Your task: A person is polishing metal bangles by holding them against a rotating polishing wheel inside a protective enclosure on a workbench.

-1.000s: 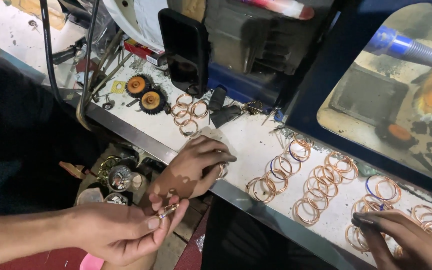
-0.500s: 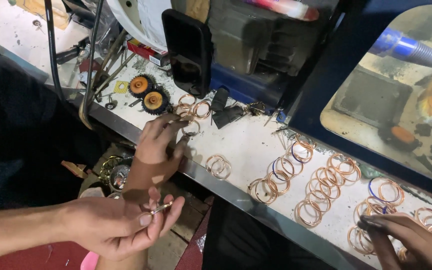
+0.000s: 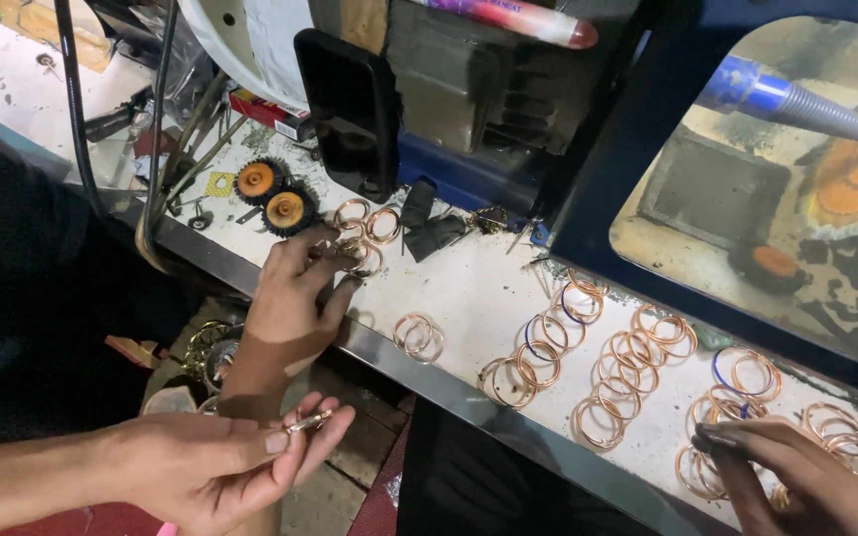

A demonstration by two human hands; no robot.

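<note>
The left hand (image 3: 215,471) is below the counter's near edge, palm turned up, its thumb and forefinger pinched shut on a small metal piece (image 3: 308,422) that sticks out past the fingertips. What kind of piece it is cannot be told at this size.

The right hand (image 3: 295,298) reaches over the steel front edge of the counter (image 3: 469,288) toward its left part. Its fingers are spread and bent, and the fingertips rest on a cluster of copper rings (image 3: 364,233) lying flat on the white surface. Whether any ring is actually gripped cannot be told.

Just right of that hand, close to the front edge, lies a small stack of rings (image 3: 419,335) on its own. More copper rings (image 3: 638,357) are scattered in loose groups toward the counter's right end, a few with blue loops among them.

Another person's hand (image 3: 796,476) lies on the rings near the right front corner.

Behind the cluster, two black toothed wheels with orange centres (image 3: 272,197) sit side by side, and a dark phone (image 3: 355,109) stands upright against the machine at the back edge.
</note>
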